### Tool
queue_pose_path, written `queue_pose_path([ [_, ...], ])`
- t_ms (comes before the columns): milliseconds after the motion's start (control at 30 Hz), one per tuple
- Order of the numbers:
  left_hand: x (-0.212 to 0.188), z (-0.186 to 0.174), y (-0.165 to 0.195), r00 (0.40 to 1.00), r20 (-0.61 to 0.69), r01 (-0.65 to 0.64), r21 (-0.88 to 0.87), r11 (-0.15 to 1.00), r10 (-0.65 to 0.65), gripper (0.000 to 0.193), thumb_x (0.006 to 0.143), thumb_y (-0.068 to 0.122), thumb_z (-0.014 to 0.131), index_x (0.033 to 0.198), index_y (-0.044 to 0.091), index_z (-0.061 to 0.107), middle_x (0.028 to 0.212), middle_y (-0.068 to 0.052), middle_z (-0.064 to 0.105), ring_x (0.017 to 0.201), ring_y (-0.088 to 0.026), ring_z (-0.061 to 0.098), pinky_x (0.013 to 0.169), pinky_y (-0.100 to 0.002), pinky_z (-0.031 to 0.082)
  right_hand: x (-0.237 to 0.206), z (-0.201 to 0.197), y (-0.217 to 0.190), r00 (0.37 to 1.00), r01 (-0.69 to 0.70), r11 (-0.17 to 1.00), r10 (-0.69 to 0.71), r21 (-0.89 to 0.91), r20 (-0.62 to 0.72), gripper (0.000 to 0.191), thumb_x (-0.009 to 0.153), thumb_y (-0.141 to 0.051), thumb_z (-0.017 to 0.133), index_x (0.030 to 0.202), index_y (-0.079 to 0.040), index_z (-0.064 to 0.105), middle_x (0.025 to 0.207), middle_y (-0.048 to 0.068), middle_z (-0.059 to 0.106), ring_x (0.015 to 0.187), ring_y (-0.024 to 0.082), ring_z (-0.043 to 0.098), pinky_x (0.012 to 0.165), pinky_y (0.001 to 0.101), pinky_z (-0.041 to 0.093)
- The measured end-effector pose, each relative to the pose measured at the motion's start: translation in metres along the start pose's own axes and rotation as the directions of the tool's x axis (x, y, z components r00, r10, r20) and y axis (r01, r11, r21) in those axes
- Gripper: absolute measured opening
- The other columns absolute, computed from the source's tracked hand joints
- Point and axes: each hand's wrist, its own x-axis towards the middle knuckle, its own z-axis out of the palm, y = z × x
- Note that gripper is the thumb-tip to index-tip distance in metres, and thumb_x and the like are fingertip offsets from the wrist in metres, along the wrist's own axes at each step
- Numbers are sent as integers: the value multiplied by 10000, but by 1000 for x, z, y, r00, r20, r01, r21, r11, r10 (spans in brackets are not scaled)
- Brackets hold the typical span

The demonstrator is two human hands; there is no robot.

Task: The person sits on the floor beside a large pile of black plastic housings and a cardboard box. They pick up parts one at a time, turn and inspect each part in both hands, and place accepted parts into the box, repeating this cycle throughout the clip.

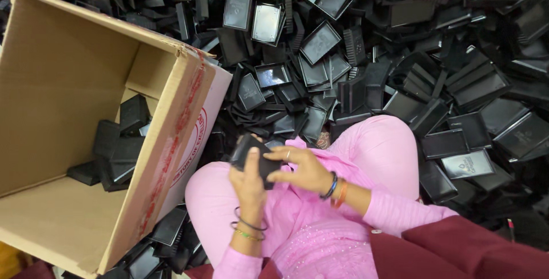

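I hold a small black plastic box (250, 152) over my lap, above my pink trousers. My left hand (249, 183) grips it from below, fingers wrapped round its lower edge. My right hand (303, 167) lies across its right side, fingers curled on the box. Both wrists wear bangles. A huge heap of similar black plastic boxes and lids (366, 56) covers the floor in front of me, touching my knees.
An open cardboard box (63, 84) with red tape on its flap stands at my left, with several black boxes (117, 147) stacked inside. More black pieces (166, 239) lie under its near corner. A maroon cloth (457, 250) drapes at the lower right.
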Motion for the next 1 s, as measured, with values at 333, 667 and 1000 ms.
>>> queue_pose_path([
  [333, 46, -61, 138, 982, 162, 70, -779, 624, 93, 1002, 837, 649, 655, 1433, -126, 440, 1428, -255, 551, 1382, -387, 516, 1175, -560, 416, 167, -19, 167, 943, -30, 647, -233, -762, -235, 343, 689, -157, 779, 1027, -100, 761, 1159, 155, 688, 1143, 349, 555, 889, 504, 417],
  [667, 55, -27, -72, 997, -20, 79, -14, 997, -80, 789, 934, 90, 695, 1583, 61, 249, 1299, -124, 572, 1170, -211, 552, 1023, -362, 451, 78, -8, 46, 934, 196, 980, -176, -32, 312, 242, 927, -178, 676, 1094, -3, 687, 1014, 154, 718, 929, 338, 712, 824, 402, 559],
  [1000, 52, -56, -60, 933, 81, 348, -447, 824, -350, 557, 786, -72, 611, 1330, 37, 560, 1128, -153, 684, 1062, -284, 683, 976, -391, 565, 147, -93, 188, 947, -282, 405, -29, -870, -320, 241, 913, -190, 741, 1059, -22, 649, 1052, 177, 652, 994, 372, 643, 863, 453, 519],
])
